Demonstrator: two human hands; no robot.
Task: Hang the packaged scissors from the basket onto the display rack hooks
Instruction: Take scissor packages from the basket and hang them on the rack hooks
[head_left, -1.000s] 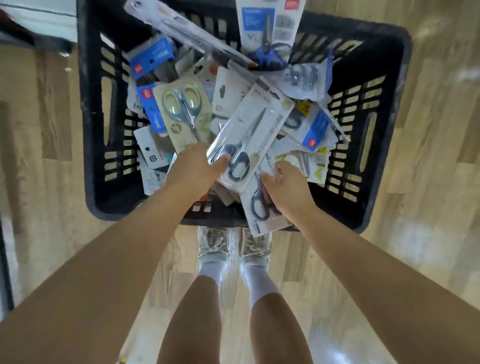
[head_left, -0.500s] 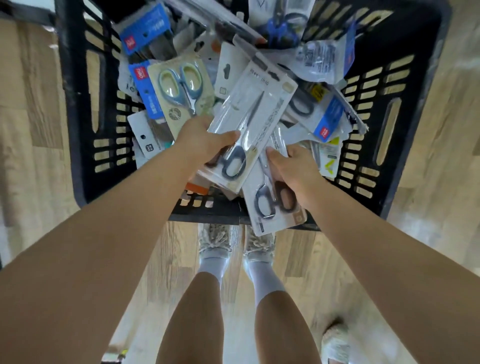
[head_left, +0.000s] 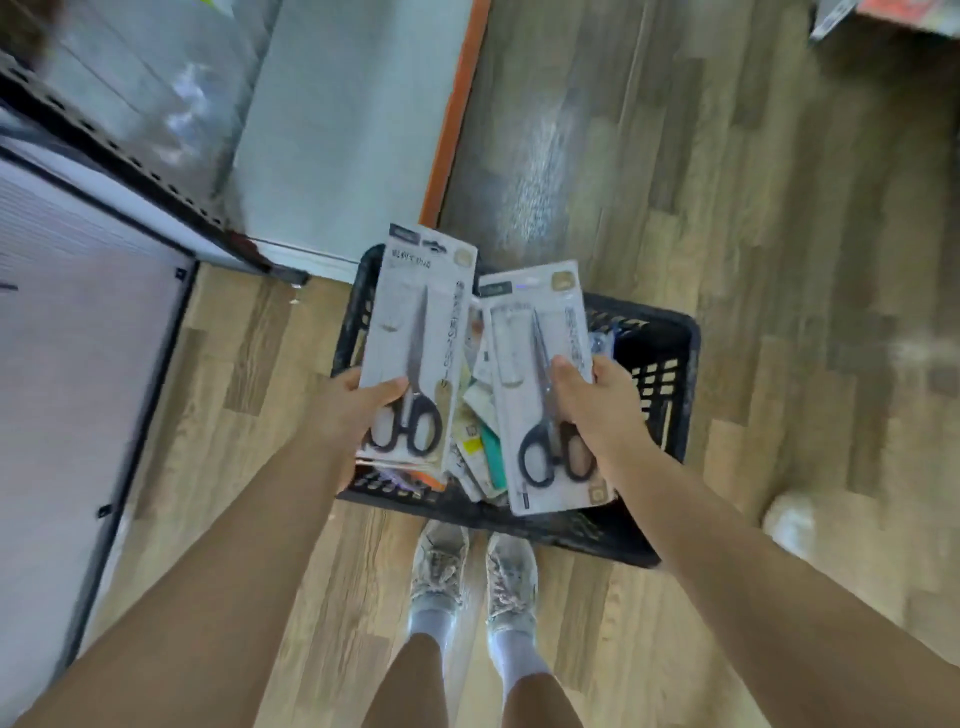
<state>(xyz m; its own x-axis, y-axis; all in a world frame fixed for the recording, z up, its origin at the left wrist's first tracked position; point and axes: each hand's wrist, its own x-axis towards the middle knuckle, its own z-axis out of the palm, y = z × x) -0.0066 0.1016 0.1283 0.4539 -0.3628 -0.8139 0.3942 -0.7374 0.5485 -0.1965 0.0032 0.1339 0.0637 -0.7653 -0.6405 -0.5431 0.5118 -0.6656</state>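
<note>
The person is standing on the wooden floor (head_left: 727, 260) and looking down at both hands. The left hand (head_left: 353, 410) is holding one scissors pack (head_left: 415, 338) by its lower left side, with the thumb pressing on the front and the other fingers curling behind. The right hand (head_left: 597, 405) is holding a second scissors pack (head_left: 535, 374) by its right side, with the thumb lying across the front near the black handles. Both packs are standing nearly upright, side by side, with their top corners almost touching. They are hanging in the air above the black basket (head_left: 670, 374), not lying in it. More packs (head_left: 478, 441) are piling inside the basket, showing in the gap between the two held packs. The basket is sitting on the floor just in front of the person's shoes (head_left: 472, 577). A pale shelf unit (head_left: 78, 364) is standing along the left edge of the floor. The picture is a bit blurry.
</note>
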